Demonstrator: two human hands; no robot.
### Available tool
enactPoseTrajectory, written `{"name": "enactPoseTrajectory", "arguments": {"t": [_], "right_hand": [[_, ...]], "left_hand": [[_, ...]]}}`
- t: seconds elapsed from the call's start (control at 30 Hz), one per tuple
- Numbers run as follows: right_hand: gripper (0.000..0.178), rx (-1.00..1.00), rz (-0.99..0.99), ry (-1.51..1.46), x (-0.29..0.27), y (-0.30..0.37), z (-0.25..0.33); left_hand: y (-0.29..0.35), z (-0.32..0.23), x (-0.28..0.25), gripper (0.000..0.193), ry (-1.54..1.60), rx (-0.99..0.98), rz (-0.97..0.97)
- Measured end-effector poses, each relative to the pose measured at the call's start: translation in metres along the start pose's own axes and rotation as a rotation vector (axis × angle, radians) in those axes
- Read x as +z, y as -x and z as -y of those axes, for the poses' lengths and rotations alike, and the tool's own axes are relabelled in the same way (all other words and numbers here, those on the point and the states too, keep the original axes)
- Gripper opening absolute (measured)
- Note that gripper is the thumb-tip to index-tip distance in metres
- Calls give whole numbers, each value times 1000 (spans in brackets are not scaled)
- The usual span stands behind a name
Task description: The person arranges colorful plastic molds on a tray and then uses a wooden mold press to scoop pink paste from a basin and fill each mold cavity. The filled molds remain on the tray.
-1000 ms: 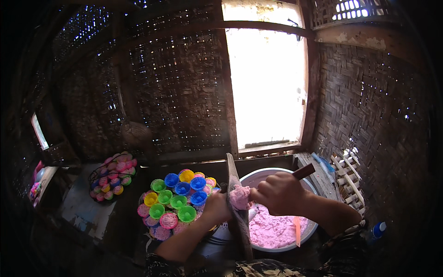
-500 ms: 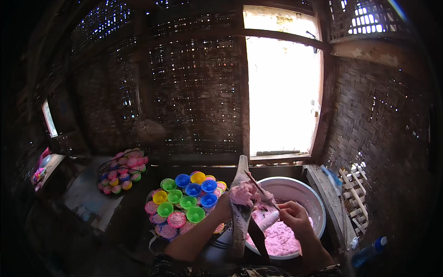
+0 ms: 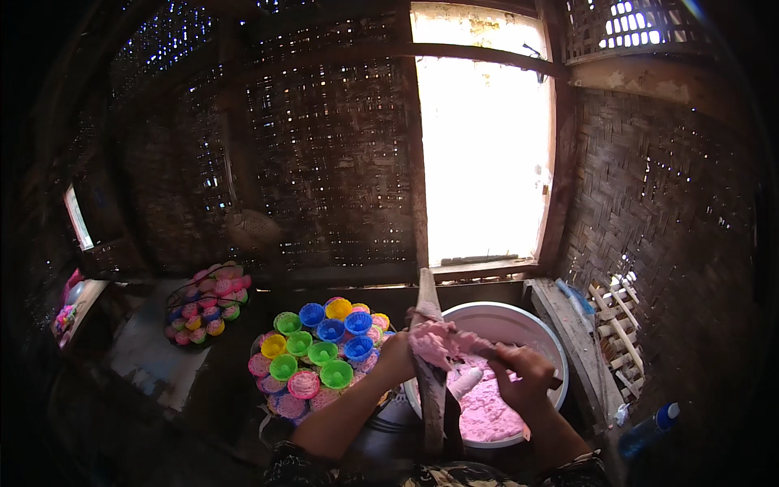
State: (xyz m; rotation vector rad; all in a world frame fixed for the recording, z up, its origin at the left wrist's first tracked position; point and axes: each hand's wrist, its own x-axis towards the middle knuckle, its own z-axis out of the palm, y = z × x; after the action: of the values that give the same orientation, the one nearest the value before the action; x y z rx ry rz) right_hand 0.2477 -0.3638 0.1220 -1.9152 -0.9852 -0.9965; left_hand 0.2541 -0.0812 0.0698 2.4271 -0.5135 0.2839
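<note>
My right hand [image 3: 526, 377] is closed around a flat brown spatula [image 3: 479, 347], its blade against a lump of pink dough [image 3: 436, 342]. This lump sits on the upper part of a long, worn wooden bar [image 3: 428, 390], which stands almost upright in front of me. My left hand [image 3: 398, 359] is at the bar's left side, beside the lump; its fingers are mostly hidden. Under my right hand is a wide white basin [image 3: 560, 341] holding more pink dough [image 3: 491, 410]. A whitish cylinder [image 3: 465, 381] juts out from the bar over the basin.
Left of my left forearm is a pile of green, blue and yellow moulded cups [image 3: 323, 352], several filled with pink strands. A second bundle of cups [image 3: 207, 308] lies farther left. A wooden plank [image 3: 572, 353] and a blue bottle [image 3: 649, 432] are at the right.
The spatula has turned from thin edge to broad side and now lies lower across the dough. My right hand has tightened into a fuller grip. The view has shifted slightly.
</note>
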Motion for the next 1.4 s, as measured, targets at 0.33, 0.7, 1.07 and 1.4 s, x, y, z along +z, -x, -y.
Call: {"name": "enactPoseTrajectory", "arguments": {"t": [0.33, 0.7, 1.07, 1.4], "right_hand": [[21, 303, -1, -267, 0, -6, -12], [22, 433, 224, -381, -43, 24, -20], [120, 1131, 892, -1899, 32, 40, 37], [74, 848, 698, -2251, 57, -6, 82]], "left_hand": [[-1, -18, 1, 34, 297, 121, -174], [4, 12, -27, 35, 1830, -350, -203], [43, -80, -83, 27, 1408, 534, -288], [134, -68, -81, 46, 622, 294, -321]]}}
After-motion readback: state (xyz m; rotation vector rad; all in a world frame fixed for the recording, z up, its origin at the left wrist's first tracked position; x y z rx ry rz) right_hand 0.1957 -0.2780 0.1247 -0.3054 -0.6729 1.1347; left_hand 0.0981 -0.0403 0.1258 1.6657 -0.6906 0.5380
